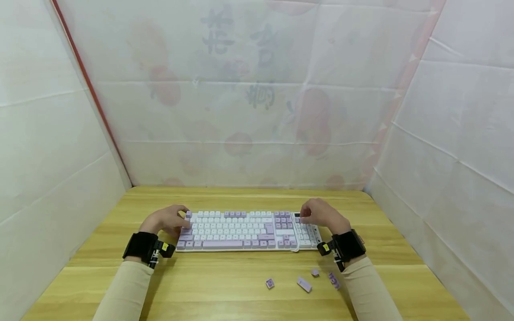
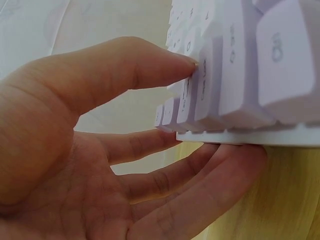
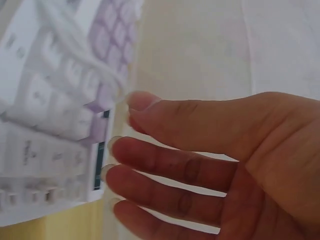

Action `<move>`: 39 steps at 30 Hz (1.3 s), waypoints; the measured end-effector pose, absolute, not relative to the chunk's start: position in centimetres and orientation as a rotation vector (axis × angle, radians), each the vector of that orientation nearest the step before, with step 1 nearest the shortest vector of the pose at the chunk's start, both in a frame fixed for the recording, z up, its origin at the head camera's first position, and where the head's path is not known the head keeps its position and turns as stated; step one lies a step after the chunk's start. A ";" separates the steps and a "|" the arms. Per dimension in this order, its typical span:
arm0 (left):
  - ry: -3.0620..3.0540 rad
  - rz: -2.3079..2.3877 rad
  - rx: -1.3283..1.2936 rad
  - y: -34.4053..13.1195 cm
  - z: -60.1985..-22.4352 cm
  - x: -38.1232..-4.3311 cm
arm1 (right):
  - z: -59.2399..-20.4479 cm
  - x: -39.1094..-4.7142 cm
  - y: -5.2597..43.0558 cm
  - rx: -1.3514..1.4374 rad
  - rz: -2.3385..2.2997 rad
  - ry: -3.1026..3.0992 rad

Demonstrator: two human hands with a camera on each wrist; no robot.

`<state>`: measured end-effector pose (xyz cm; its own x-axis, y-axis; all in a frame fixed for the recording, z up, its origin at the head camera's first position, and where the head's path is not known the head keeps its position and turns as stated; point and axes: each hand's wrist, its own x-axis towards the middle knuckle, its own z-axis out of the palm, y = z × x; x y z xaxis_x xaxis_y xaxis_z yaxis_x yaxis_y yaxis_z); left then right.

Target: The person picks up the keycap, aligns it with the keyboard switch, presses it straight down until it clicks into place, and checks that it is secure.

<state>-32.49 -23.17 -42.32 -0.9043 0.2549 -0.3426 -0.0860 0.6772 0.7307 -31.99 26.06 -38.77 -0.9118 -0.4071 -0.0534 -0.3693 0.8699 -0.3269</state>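
Note:
A white and lilac keyboard (image 1: 230,232) lies across the table in the head view, with a folded white cable (image 1: 295,232) over its right part. At its left edge, my left hand (image 1: 170,219) grips it. The left wrist view shows that thumb (image 2: 165,65) on the keys and other fingers (image 2: 200,200) against the edge and underside. Over the keyboard's upper right corner is my right hand (image 1: 321,213). In the right wrist view its thumb tip is beside the cable (image 3: 82,47), other fingers apart; whether it pinches the cable is unclear.
Several loose lilac keycaps lie on the wooden table (image 1: 209,290) in front of the keyboard, among them a long keycap (image 1: 304,284) and a small keycap (image 1: 270,283). Pale fabric walls (image 1: 249,125) enclose the table's back and sides.

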 end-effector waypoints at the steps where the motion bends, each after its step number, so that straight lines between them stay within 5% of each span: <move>1: 2.473 1.109 0.131 -23.2 -42.3 -32.5 | -38.4 -31.7 25.9 -0.620 -0.467 2.925; 39: 2.477 1.127 0.134 -23.1 -42.2 -32.1 | -36.0 -26.2 25.5 -0.717 -0.348 2.762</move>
